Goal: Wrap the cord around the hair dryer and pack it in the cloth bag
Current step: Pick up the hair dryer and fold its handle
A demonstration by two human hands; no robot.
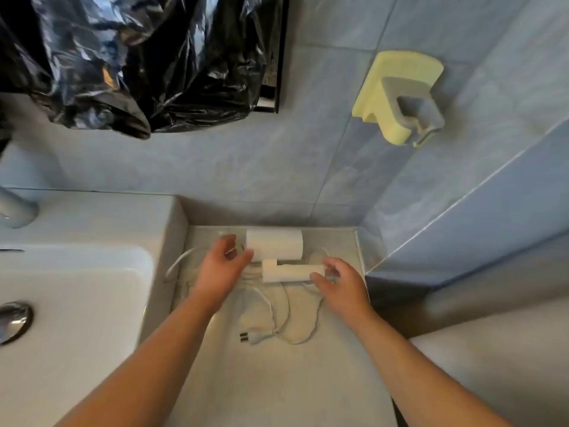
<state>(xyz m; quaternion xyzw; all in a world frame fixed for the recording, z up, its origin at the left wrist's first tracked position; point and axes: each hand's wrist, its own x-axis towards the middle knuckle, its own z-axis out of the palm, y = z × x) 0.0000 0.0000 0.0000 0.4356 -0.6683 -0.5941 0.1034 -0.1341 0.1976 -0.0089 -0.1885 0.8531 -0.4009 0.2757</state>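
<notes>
Since the cord (277,315) lies loose on the counter (277,380) beside the hair dryer (277,254), nothing is wrapped. Left hand (223,266) and right hand (337,283) are spread, nothing gripped; no cloth bag is seen.

**Blue-tiled bathroom corner**

Pale blue tiles (323,118) cover the walls, meeting in a corner at right. A white sink (77,288) sits left, its drain (14,318) showing. Beside it runs a grey stone bench (246,380). A yellow holder (400,94) hangs on the wall; black plastic (123,57) drapes upper left
</notes>
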